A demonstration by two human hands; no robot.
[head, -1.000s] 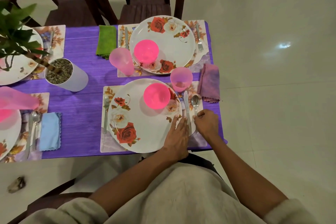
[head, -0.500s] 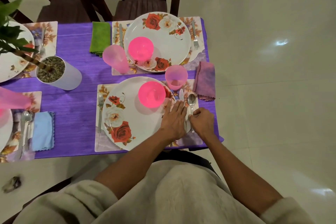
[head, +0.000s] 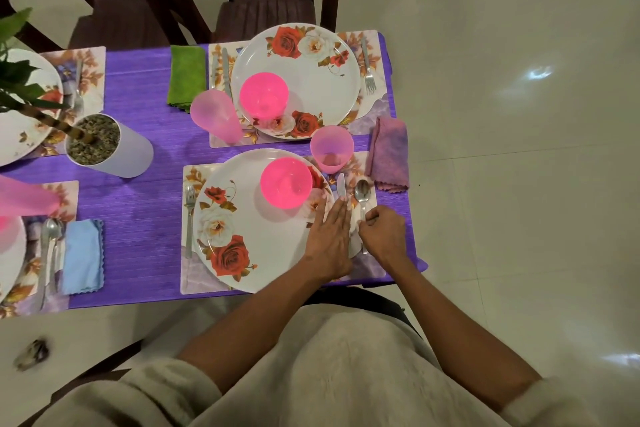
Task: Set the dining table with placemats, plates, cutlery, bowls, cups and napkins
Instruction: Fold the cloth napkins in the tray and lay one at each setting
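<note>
Head view: nearest the wearer, the left hand (head: pixel 329 239) is laid flat with straight fingers on the right rim of the near plate (head: pixel 249 218), fingertips touching the knife (head: pixel 341 188) beside it. Just to its right, the right hand (head: pixel 384 236) is curled, its fingers pinching the handle of the spoon (head: pixel 362 192), which lies on the near placemat (head: pixel 194 274) next to the knife. A pink bowl (head: pixel 285 182), seemingly empty, is seen on the plate's far part, and a fork (head: pixel 189 215) lies at the plate's left. An empty pink cup (head: pixel 331 149) stands at the placemat's far right corner, with a mauve napkin (head: pixel 388 152) just beside it on the purple tablecloth (head: pixel 145 218). Farther off, a second plate (head: pixel 322 80) carries another pink bowl (head: pixel 264 95), flanked by a tilted-looking pink cup (head: pixel 216 116), a green napkin (head: pixel 187 78) and a second fork (head: pixel 368 69). At left, a white pot (head: pixel 114 149) filled with pebbles holds a plant stem. Against half a second earlier, the left hand's fingers are seen slightly farther up along the knife, while the right hand's grip on the spoon is unchanged.
</note>
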